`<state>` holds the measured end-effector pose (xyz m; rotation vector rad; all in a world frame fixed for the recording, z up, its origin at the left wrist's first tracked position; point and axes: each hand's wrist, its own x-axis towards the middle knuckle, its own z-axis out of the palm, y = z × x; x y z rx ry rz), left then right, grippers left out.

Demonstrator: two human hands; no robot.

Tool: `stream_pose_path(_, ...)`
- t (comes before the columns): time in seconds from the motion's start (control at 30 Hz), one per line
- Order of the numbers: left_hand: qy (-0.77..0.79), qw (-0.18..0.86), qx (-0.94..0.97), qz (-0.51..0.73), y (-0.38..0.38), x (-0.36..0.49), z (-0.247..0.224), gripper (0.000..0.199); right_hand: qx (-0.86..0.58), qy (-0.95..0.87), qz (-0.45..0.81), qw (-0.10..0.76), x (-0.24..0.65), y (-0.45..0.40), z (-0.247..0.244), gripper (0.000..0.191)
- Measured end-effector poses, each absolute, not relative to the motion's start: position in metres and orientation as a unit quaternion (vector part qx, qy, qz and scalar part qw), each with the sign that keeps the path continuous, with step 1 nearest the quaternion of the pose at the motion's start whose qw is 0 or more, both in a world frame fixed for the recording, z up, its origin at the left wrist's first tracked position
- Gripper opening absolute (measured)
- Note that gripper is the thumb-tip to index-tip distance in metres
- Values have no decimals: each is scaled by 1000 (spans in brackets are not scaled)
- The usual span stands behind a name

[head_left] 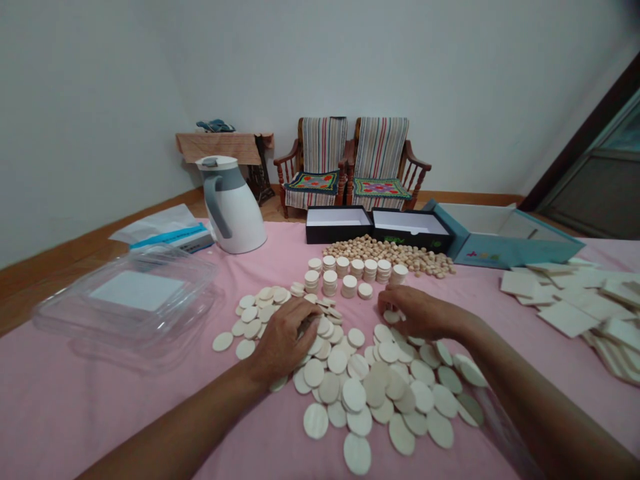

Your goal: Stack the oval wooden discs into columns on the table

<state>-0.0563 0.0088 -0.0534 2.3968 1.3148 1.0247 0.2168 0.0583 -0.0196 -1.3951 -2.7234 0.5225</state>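
Thin pale wooden discs [354, 395] lie in a loose, overlapping heap before me. My left hand [286, 335] rests among them at the heap's left side, thumb and fingers curled round discs by its fingertips; some fingertips are hidden. On the heap's far right side, my right hand [414, 311] is closed, with a wooden disc [391, 317] showing under its bent fingers. Just beyond both hands stand short stacks of discs [329, 283] in two rows. The lowest stack [365, 291] is close to my right fingers.
Small wooden beads [387, 252] are heaped behind the stacks. Two black boxes [340, 233], a blue box [510, 250] and a white jug [240, 217] line the far edge. A clear plastic container [125, 327] lies left; square wooden pieces [575, 317] lie right. Pink cloth [190, 400] covers the table.
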Motion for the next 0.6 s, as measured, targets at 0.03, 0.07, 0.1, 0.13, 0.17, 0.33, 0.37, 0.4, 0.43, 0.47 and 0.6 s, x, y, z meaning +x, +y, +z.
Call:
stream_pose_path(0.03, 448, 112, 816, 348, 9, -56, -54, 11, -439, -882, 168, 31, 216, 59, -20, 25)
stream_pose_path(0.07, 448, 112, 816, 347, 9, -57, -54, 11, -428, -887, 168, 41, 215, 60, -19, 29)
stream_pose_path(0.1, 449, 113, 816, 346, 9, -57, -54, 12, -420, -891, 167, 50, 214, 61, -19, 34)
stream_pose_path(0.13, 449, 114, 816, 345, 9, -57, -55, 12, -418, -892, 164, 57, 214, 61, -19, 40)
stream_pose_path(0.17, 449, 114, 816, 346, 9, -57, -55, 12, -426, -889, 160, 61, 214, 62, -18, 43)
stream_pose_path(0.33, 452, 116, 817, 339, 10, -58, -57, 11, -518, -840, 160, 25, 215, 65, -25, 28)
stream_pose_path(0.37, 452, 117, 817, 339, 10, -58, -57, 11, -527, -834, 164, 15, 214, 65, -27, 26)
stream_pose_path(0.4, 451, 118, 817, 340, 10, -58, -57, 11, -530, -831, 166, 9, 213, 65, -29, 24)
stream_pose_path(0.43, 450, 117, 817, 341, 10, -58, -56, 11, -530, -832, 166, 7, 211, 64, -31, 23)
stream_pose_path(0.47, 448, 117, 818, 342, 9, -57, -55, 11, -526, -834, 164, 8, 209, 64, -32, 21)
stream_pose_path(0.6, 447, 117, 818, 343, 9, -56, -54, 11, -504, -850, 141, 63, 204, 65, -33, 19)
